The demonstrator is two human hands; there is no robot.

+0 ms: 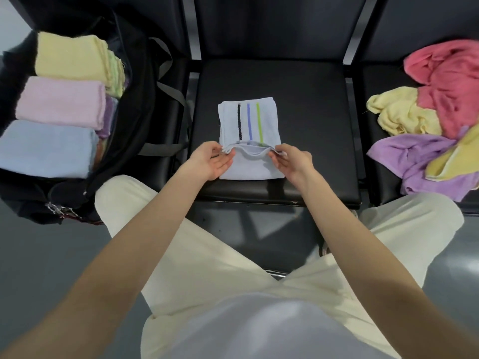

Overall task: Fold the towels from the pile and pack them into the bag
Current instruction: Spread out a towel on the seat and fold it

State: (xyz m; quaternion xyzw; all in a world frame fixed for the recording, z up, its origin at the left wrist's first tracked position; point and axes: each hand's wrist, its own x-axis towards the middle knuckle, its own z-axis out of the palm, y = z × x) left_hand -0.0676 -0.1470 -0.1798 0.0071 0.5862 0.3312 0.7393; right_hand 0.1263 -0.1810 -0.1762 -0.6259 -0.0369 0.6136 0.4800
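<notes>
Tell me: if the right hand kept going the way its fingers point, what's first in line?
The right hand points left across the striped towel whose edge it pinches. Going on, it would likely meet the left hand first; depth is uncertain.

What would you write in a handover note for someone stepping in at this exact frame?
Left hand: pinches the left end of the striped towel's lifted edge.
Right hand: same grip on the right end.
Striped towel: half folded on the middle seat.
Done: yellow towel, pink towel and blue towel lie folded in the black bag, others partly visible under them.
Left: finish this fold, bag it, then fold the unfolded pile on the right-hand seat.
</notes>
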